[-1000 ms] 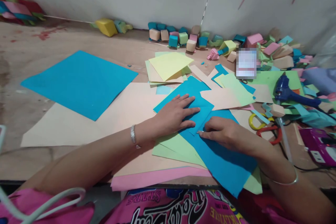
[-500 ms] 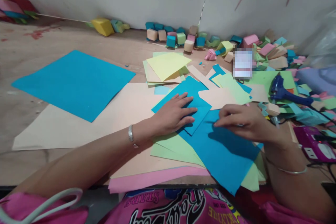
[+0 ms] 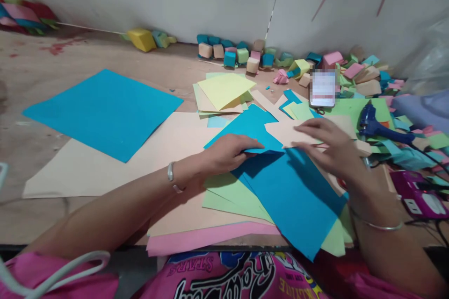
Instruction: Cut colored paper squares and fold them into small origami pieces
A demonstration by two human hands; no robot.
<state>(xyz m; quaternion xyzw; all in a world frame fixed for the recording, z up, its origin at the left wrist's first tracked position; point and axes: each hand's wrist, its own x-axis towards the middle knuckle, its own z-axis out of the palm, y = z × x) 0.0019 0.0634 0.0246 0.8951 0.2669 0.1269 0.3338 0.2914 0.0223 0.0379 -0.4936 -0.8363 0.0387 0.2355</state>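
Observation:
My left hand grips the near edge of a small folded blue paper, thumb and fingers pinched on it, and that edge is lifted off the pile. Beside its right corner is my right hand, fingers apart, over a peach paper piece; I cannot tell whether a fingertip touches the blue corner. Under both hands lies a larger blue sheet, on top of green sheets and a wide peach sheet.
A big blue sheet lies at left. Yellow square papers are stacked behind my hands. Small paper boxes line the wall. At right are a phone, a blue glue gun, paper scraps and a purple device with cables.
My left hand was flat on the folded blue paper; now it pinches and raises the near edge. My right hand has moved up slightly and its fingers have spread.

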